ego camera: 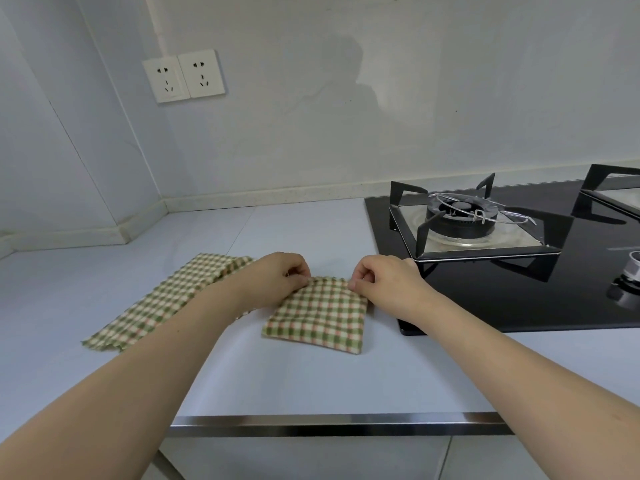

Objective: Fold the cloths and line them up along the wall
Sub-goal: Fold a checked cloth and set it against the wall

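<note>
folded cloth [320, 315], a green, cream and pink check, lies flat on the pale countertop [311, 382] near the middle of the view, a compact square with its far edge slightly ruffled. left hand [277, 280] has its fingers curled and pinches the far left corner of that square; right hand [384, 282] does the same at the far right corner, thumb and fingers nipped on the fabric edge. both forearms reach in from the near edge, at about 7 and 5 o'clock.

at 9 o'clock from the square, partly under the left forearm, a second cloth [162, 303] of the same check lies as a long strip running from the near left toward the far right; whether the two cloths touch is hidden by the arm.

at 3 o'clock a black glass hob [519, 299] sits in the countertop, its near left corner just beside the right hand. a burner [460, 218] with a black pan support stands on it, and a knob [632, 268] shows at the right edge.

at 12 o'clock the wall [346, 133] rises behind a low pale upstand, well apart from both cloths. two white sockets [183, 76] are fixed side by side at about 11 o'clock. a metal strip runs along the counter's front edge.
</note>
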Demonstrator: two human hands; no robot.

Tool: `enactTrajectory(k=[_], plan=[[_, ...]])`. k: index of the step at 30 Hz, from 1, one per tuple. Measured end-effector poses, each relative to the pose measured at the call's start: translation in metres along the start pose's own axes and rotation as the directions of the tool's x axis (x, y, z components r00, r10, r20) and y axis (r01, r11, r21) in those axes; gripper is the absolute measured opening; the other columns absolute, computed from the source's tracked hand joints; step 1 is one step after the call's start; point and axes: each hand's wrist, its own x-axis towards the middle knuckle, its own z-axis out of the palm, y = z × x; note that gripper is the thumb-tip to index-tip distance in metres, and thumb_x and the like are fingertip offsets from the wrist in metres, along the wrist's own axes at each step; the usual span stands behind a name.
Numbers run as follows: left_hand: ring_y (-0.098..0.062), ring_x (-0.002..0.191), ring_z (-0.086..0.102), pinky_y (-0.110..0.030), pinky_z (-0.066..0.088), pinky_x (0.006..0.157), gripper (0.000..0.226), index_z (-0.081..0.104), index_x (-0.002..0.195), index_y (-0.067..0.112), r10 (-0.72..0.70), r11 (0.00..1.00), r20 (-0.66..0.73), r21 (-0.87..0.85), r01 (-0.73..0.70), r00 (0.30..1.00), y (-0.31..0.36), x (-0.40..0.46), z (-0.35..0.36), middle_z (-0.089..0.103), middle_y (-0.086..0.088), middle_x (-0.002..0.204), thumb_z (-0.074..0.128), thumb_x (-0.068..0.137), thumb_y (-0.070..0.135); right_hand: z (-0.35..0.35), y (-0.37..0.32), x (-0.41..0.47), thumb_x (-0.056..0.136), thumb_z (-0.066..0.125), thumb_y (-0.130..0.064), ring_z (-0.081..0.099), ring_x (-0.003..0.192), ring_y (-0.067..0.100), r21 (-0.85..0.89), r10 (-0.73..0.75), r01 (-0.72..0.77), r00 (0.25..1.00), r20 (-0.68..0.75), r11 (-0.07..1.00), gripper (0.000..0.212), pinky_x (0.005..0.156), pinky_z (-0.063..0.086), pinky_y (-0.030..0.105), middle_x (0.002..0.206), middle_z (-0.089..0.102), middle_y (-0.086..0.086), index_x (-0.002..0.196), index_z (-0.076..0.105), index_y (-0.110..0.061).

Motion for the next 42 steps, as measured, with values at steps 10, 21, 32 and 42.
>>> enactTrajectory(k=[10,21,32,42], plan=[[-0.01,0.074,0.048,-0.02,0.034,0.063,0.034,0.051,0.079,0.015,-0.062,0.997,-0.035,0.033,0.063,0.997,0.003,0.003,-0.002,0.051,0.005,0.076,0.035,0.104,0.033,0.0,-0.001,0.0,0.098,0.043,-0.029,0.056,0.101,0.012,-0.023,-0.013,0.014,1.0,0.02,1.0,0.021,0.096,0.028,0.037,0.094,0.064,-0.017,0.091,0.063,-0.026],[-0.019,0.086,0.054,-0.037,0.039,0.086,0.042,0.049,0.079,0.014,-0.081,0.971,-0.063,0.222,0.093,0.995,-0.005,0.014,0.012,0.055,0.002,0.082,0.03,0.103,0.043,0.005,0.0,0.0,0.1,0.038,-0.037,0.05,0.103,0.019,-0.195,-0.039,0.045,0.999,0.034,0.98,0.03,0.093,0.027,0.038,0.101,0.066,-0.007,0.094,0.064,-0.022],[-0.022,0.108,0.04,-0.04,0.026,0.099,0.04,0.06,0.098,0.034,-0.083,0.92,0.01,0.386,0.072,0.997,-0.012,0.018,0.015,0.047,0.006,0.099,0.022,0.103,0.044,0.005,-0.003,-0.003,0.097,0.045,-0.038,0.052,0.102,0.016,-0.21,-0.049,0.045,0.999,-0.01,0.977,0.021,0.094,0.027,0.037,0.098,0.064,-0.011,0.095,0.062,-0.027],[-0.022,0.096,0.04,-0.035,0.033,0.086,0.021,0.056,0.102,0.018,0.113,0.84,-0.372,0.53,0.112,0.921,0.005,0.005,0.02,0.043,-0.002,0.108,0.051,0.094,0.038,0.006,-0.004,-0.002,0.097,0.041,-0.039,0.051,0.104,0.019,-0.255,-0.07,0.067,0.998,-0.003,0.965,0.022,0.094,0.027,0.038,0.104,0.064,-0.008,0.098,0.06,-0.027]])
